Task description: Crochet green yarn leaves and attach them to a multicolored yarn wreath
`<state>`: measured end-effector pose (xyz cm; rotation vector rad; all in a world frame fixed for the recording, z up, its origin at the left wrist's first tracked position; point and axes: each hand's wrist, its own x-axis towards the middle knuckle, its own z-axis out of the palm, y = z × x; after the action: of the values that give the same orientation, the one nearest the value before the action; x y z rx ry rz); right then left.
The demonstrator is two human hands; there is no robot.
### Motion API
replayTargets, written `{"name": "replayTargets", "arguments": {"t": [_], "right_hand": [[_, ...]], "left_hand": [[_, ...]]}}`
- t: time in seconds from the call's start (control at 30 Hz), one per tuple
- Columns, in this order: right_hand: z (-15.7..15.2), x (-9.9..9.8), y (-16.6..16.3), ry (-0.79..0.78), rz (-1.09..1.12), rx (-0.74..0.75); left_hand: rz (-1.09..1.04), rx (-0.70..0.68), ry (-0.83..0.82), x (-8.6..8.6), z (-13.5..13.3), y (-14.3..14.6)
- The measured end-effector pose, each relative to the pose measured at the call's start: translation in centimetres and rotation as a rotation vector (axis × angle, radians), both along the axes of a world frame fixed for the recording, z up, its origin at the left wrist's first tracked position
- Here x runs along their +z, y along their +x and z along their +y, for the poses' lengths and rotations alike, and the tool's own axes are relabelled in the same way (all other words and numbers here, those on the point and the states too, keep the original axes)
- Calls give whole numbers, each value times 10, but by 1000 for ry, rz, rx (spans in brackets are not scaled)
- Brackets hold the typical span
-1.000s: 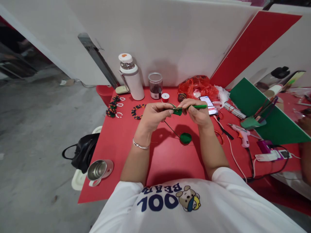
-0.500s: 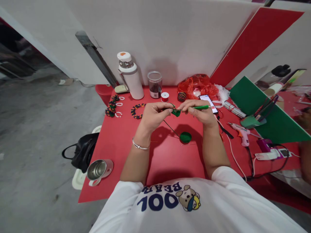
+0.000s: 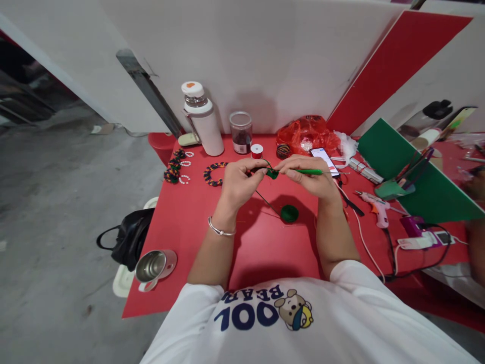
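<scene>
My left hand pinches a small piece of green crochet work between thumb and fingers, with yarn running over the forefinger. In my right hand is a crochet hook with a green handle; its tip meets the green piece between my hands. A dark strand of yarn runs down from the left hand to a green yarn ball lying on the red table below. Fingers partly hide the stitches.
Behind my hands stand a white thermos, a clear jar, a red ribbon spool and a red plastic bag. A phone, glue gun and cables lie right. A metal mug sits at the left edge.
My right hand has turned slightly and the hook now lies more level, its far end pointing right. The green piece has shifted a little left.
</scene>
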<state>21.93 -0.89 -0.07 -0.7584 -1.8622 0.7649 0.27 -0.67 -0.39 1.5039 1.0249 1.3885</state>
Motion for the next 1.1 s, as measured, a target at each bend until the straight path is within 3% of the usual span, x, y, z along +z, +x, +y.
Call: {"name": "replayTargets", "arguments": {"t": [0.53, 0.9, 1.1], "right_hand": [[0, 0, -3, 137, -18, -14], [-1, 0, -2, 154, -16, -11], [-1, 0, -2, 151, -27, -11]], "left_hand": [[110, 4, 29, -10, 6, -3], [59, -29, -83, 0, -2, -2], [127, -36, -4, -6, 3, -3]]}}
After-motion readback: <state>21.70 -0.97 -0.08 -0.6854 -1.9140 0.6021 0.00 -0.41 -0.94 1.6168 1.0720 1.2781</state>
